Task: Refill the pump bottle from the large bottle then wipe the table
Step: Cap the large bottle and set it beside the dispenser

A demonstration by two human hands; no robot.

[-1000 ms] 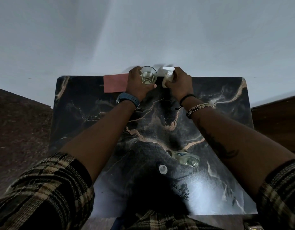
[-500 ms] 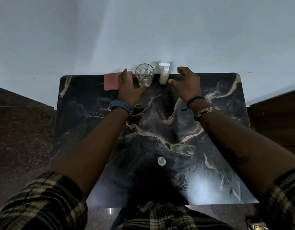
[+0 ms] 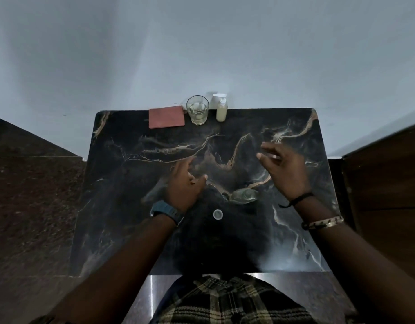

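A small pump bottle (image 3: 221, 109) with pale liquid stands upright at the far edge of the dark marble table (image 3: 307, 242). A clear glass (image 3: 197, 110) stands just left of it, and a reddish cloth (image 3: 166, 117) lies left of the glass. A clear bottle (image 3: 244, 195) lies on its side near the table's middle, its round cap (image 3: 218, 214) loose beside it. My left hand (image 3: 184, 183) and my right hand (image 3: 284, 168) hover over the middle of the table with relaxed fingers, holding nothing.
A pale wall rises right behind the table's far edge. Dark stone floor lies to the left, and a brown wooden surface (image 3: 388, 183) stands to the right. My plaid-shirted body is at the table's near edge.
Both hands let go of the glass and the pump bottle at the far edge and drew back toward me, to the table's middle. Glass and pump bottle now stand free.
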